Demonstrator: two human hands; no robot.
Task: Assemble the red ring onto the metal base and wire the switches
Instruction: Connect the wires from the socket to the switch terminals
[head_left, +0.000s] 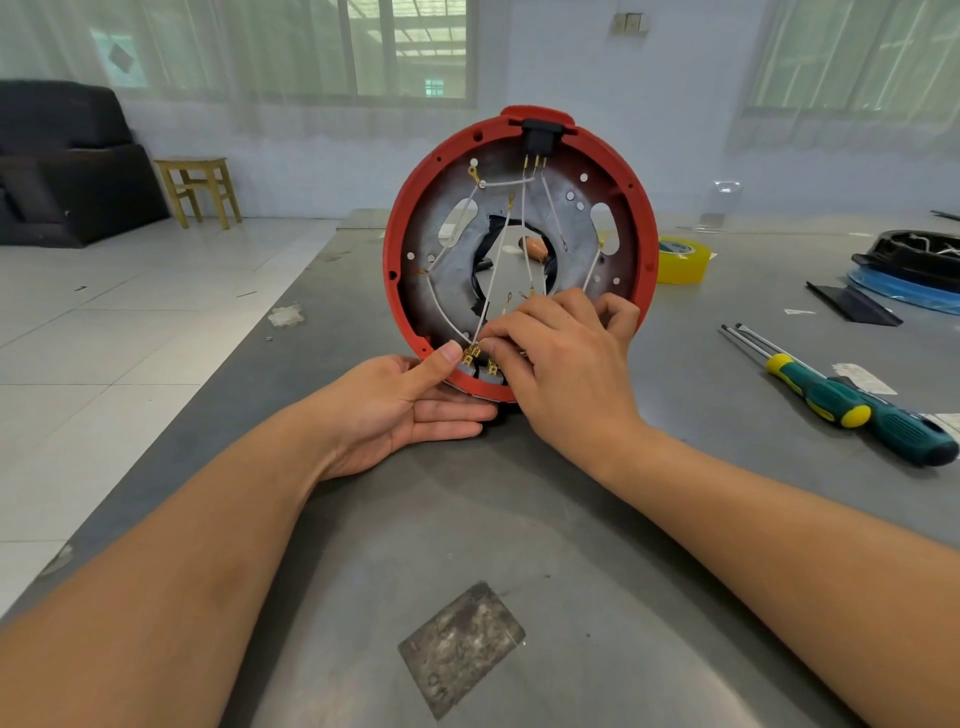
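The red ring stands on edge on the grey table, fitted around the round metal base. A black switch sits at the top of the ring, with white wires running from it across the base to brass terminals at the bottom. My left hand cups the ring's lower edge, thumb pressed beside the terminals. My right hand pinches a white wire's end at those bottom terminals, and its fingers hide part of them.
Two green and yellow screwdrivers lie to the right. A yellow tape roll sits behind the ring. A black part on blue film lies at the far right. A worn grey patch marks the table near me. The table's left edge drops to a tiled floor.
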